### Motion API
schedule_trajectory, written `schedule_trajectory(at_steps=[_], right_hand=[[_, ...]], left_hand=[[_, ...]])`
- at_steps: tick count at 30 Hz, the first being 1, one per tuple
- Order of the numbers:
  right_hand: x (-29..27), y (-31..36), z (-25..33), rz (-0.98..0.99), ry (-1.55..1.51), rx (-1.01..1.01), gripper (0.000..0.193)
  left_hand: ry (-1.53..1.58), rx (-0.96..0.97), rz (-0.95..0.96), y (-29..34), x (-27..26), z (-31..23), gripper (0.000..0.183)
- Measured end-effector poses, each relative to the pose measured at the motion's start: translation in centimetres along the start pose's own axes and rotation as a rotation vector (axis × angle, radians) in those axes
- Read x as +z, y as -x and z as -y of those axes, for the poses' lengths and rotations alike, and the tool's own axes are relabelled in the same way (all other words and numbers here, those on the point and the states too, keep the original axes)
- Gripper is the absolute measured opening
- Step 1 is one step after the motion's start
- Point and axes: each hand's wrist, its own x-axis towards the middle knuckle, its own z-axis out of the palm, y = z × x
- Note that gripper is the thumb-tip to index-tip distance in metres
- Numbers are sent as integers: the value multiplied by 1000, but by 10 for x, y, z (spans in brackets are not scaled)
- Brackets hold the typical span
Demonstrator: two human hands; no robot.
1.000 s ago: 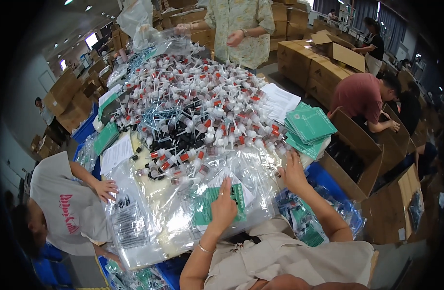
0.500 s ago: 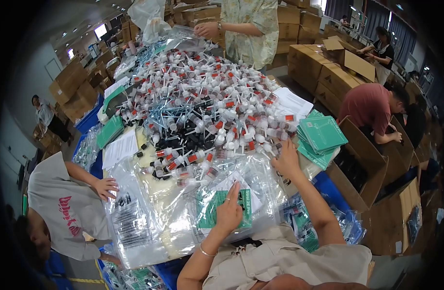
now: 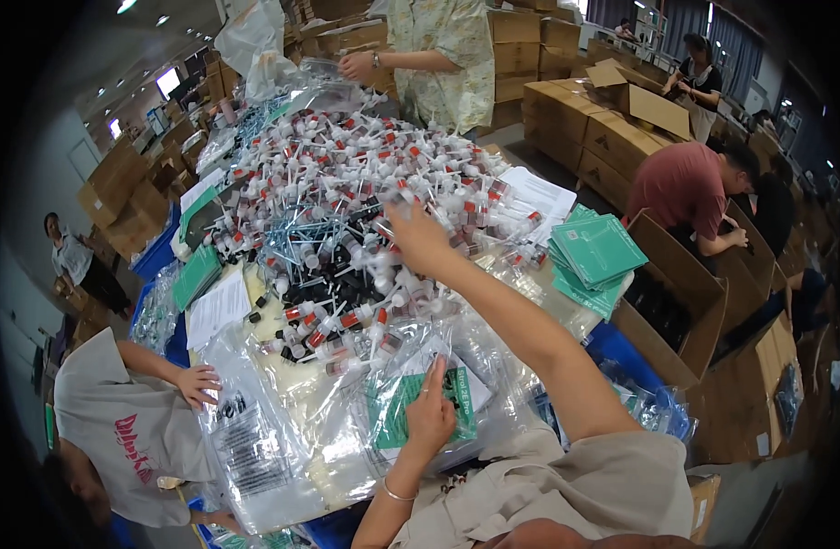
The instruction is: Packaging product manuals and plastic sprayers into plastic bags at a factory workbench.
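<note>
My left hand (image 3: 430,416) lies on a clear plastic bag (image 3: 333,430) in front of me, its index finger stretched out. Beneath that hand is a green booklet (image 3: 390,414) with a white sheet, seen through shiny plastic. My right hand (image 3: 418,240) reaches over the middle of a large heap of small clear bottles (image 3: 347,151) with white nozzles and red or black parts. Motion smears its fingertips, so any grip there is unclear. Left of that hand lie thin bluish metal rods (image 3: 296,240) and black caps (image 3: 296,291).
Green booklets (image 3: 598,247) are stacked at the right beside white paper sheets (image 3: 540,203). A co-worker's hand (image 3: 198,384) rests on plastic bags at the left; another person's hand (image 3: 358,66) is across the heap. Cardboard boxes (image 3: 676,302) and a blue bin (image 3: 612,352) flank the table.
My right hand has moved from the heap's right edge, near the booklets, left and farther over its middle. My left hand stays on the bag; the whole view has shifted slightly.
</note>
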Motion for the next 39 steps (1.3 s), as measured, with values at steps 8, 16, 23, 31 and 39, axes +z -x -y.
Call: schedule_trajectory(at_steps=[8,16,23,31,39], right_hand=[[-21,-75,-26,168,-350,-436,75],[-14,-52,-255,62,108,530,88],[11,-63,-203,166,-199,515,101],[10,-39,-101,-20,-136,428,83],[21,-31,1,-46,11,57,59]], left_hand=[[-118,-19,-75,-7,2,6,66],[-426,19,132,-21,4,-23,59],[-403,-22,76,-19,14,0,57],[-420,71,-56,-20,19,3,56],[-433,92,-86,-22,24,3,55]])
